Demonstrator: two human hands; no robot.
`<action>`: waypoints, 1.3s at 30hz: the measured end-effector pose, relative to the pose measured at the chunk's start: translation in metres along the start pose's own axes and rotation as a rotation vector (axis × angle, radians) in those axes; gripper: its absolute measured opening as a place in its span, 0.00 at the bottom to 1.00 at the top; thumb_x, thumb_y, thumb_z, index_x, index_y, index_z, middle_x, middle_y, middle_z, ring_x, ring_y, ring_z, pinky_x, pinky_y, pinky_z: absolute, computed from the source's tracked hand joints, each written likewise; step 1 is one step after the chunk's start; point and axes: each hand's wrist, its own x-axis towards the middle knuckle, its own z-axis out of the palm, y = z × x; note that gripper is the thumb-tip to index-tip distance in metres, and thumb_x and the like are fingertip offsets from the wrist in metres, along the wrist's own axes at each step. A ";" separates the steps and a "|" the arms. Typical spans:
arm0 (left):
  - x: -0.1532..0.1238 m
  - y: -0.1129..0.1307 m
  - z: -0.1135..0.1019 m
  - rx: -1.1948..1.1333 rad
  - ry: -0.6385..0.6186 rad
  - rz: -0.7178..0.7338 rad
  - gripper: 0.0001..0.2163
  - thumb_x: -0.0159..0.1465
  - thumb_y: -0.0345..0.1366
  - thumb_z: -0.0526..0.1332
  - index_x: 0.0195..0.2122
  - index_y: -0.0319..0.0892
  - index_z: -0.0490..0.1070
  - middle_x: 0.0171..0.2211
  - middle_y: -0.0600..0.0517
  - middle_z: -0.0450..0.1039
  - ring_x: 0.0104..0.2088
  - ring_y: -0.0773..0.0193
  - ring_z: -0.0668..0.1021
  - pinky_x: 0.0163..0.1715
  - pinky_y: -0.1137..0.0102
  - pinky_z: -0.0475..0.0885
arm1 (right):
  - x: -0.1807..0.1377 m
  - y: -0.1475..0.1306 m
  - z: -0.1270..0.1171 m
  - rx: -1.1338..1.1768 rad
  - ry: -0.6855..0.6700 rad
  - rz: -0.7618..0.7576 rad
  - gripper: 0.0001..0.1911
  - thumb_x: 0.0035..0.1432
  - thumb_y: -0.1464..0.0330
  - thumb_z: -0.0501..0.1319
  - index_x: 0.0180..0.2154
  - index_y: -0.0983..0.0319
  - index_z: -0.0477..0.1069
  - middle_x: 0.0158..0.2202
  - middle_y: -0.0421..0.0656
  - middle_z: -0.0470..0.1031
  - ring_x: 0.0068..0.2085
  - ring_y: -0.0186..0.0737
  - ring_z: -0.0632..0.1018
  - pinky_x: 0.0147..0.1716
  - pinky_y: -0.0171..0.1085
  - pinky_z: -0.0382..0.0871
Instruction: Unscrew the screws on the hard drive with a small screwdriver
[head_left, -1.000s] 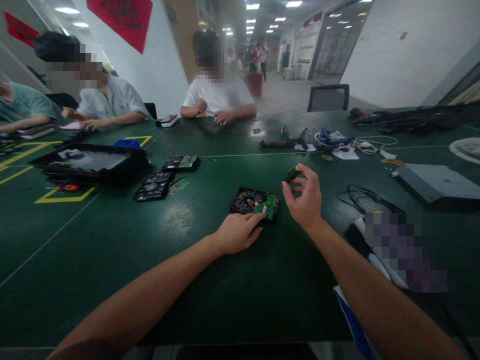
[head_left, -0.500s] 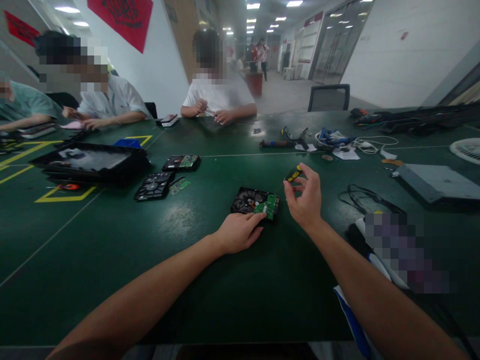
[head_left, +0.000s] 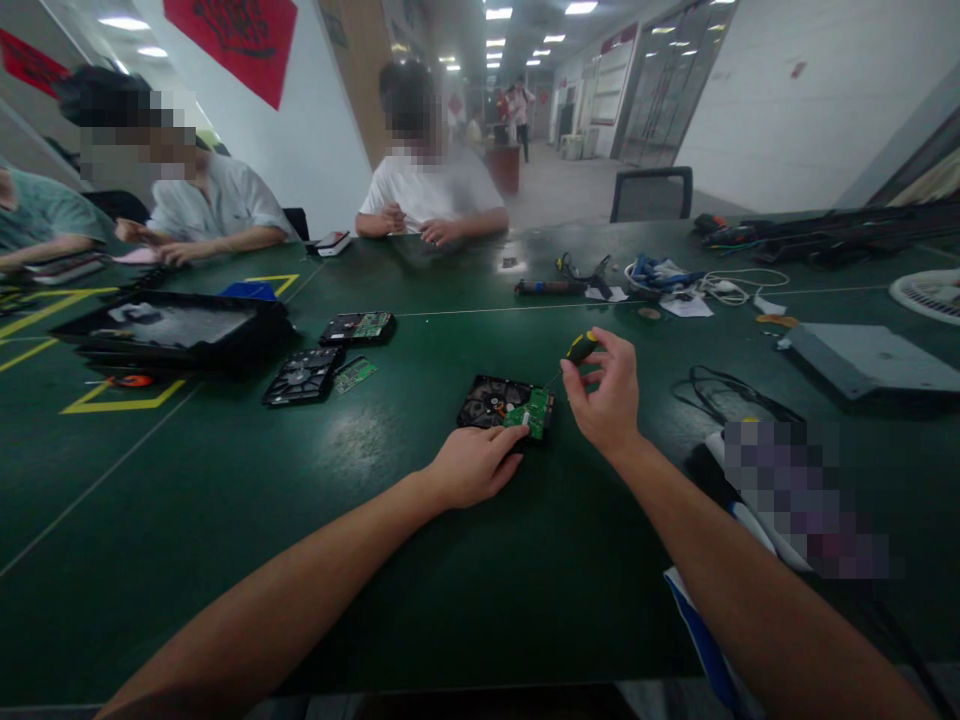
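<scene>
A hard drive [head_left: 480, 402] lies on the green table with its underside up, a green circuit board [head_left: 537, 408] on its right part. My left hand [head_left: 474, 466] rests along the drive's near edge, its fingers closed against the drive and reaching onto the board. In my right hand [head_left: 606, 388] is a screwdriver [head_left: 581, 347] with a black and yellow handle, held in the fingertips. Its thin shaft slants down and left to the board's far right corner; whether the tip sits in a screw is too small to tell.
Left of the drive lie two more hard drives [head_left: 302, 377] [head_left: 358, 327] and a loose circuit board [head_left: 355, 374]. Beyond them stands a black tray [head_left: 172, 330]. A grey metal box [head_left: 874, 360], cables [head_left: 739, 395] and a white pouch-like thing are on the right. Co-workers sit across the table.
The whole view has shifted slightly. The screwdriver's handle has turned in my right fingers, its yellow marks now showing differently. My left hand keeps its place on the drive.
</scene>
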 end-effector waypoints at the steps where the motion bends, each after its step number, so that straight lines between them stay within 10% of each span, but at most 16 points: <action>1: 0.000 0.000 0.000 0.000 0.001 0.001 0.21 0.76 0.42 0.55 0.66 0.41 0.63 0.47 0.44 0.81 0.42 0.53 0.84 0.41 0.60 0.80 | 0.000 0.000 0.000 -0.004 0.001 -0.003 0.34 0.65 0.65 0.65 0.68 0.54 0.57 0.60 0.52 0.66 0.41 0.42 0.81 0.26 0.39 0.82; 39: 0.000 0.000 0.000 -0.013 0.000 0.003 0.21 0.76 0.42 0.54 0.66 0.41 0.63 0.48 0.45 0.81 0.42 0.53 0.85 0.42 0.60 0.80 | 0.000 -0.001 0.000 0.067 -0.115 0.029 0.35 0.70 0.65 0.60 0.73 0.51 0.52 0.63 0.51 0.73 0.53 0.50 0.83 0.49 0.52 0.85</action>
